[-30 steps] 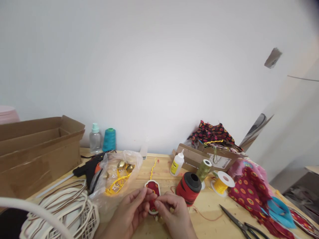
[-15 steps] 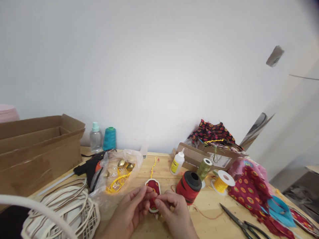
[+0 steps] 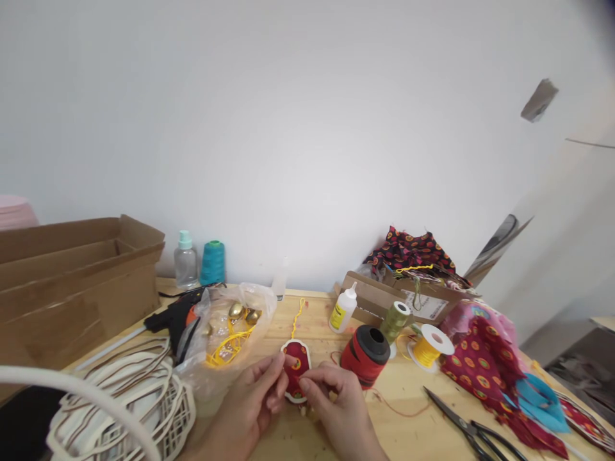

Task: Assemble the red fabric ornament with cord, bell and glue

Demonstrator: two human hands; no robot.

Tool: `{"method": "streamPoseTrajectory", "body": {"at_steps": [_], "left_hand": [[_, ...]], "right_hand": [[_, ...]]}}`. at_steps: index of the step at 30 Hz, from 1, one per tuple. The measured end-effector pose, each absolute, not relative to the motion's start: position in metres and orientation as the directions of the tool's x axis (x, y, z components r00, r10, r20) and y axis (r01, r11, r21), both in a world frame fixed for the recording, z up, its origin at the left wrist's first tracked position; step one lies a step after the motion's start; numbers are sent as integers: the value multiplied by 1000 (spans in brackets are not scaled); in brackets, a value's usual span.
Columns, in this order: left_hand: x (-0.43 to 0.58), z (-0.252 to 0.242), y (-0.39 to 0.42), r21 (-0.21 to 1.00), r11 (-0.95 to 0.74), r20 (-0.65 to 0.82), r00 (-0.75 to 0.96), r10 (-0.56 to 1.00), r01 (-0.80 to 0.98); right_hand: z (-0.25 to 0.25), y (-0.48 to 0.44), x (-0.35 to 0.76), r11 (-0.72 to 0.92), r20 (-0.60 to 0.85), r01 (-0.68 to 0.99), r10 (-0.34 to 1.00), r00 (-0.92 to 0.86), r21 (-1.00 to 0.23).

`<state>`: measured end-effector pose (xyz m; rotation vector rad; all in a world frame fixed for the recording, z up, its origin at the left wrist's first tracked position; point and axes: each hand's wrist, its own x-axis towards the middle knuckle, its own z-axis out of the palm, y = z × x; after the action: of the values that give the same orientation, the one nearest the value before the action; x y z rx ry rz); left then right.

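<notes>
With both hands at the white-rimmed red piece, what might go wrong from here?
1. The red spool sits close to the right hand; a sideways bump might shove or tip it.
2. The scissors lie farther right, tip toward the spool, so a wide sweep of that hand could meet the point.
3. Fingers of both hands partly cover the red piece, so a small slip there might go unnoticed.

Wall (image 3: 307, 160): bright, palest above the glue bottle (image 3: 340, 314), greyer toward both sides.
Plastic bag (image 3: 262, 299): faint sheen, left of the glue bottle; gold pieces (image 3: 236, 311) inside glint.
Red ornament (image 3: 296, 365): fine detail soft, lower left of the glue bottle.
Cardboard box (image 3: 72, 314): stretched by wide-angle distortion, far left.
Corner: dark blur, far upper right of the glue bottle.
</notes>
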<state>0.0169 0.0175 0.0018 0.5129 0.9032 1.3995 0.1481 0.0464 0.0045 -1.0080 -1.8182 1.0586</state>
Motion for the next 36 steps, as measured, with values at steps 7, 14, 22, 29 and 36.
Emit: {"method": "streamPoseTrajectory", "body": {"at_steps": [7, 14, 22, 29, 36], "left_hand": [[18, -8, 19, 784, 135, -199, -39, 979, -606], [18, -7, 19, 771, 143, -207, -33, 978, -620], [16, -15, 20, 829, 129, -164, -16, 986, -544], [15, -6, 15, 947, 70, -106, -98, 990, -314], [17, 5, 14, 981, 62, -81, -96, 992, -186]], "right_hand": [[4, 47, 148, 344, 245, 230, 896, -369, -910], [1, 48, 148, 336, 231, 236, 894, -383, -912], [6, 45, 148, 332, 224, 240, 895, -387, -912], [9, 46, 150, 364, 250, 248, 885, -393, -898], [8, 45, 150, 371, 248, 279, 886, -393, -885]]}}
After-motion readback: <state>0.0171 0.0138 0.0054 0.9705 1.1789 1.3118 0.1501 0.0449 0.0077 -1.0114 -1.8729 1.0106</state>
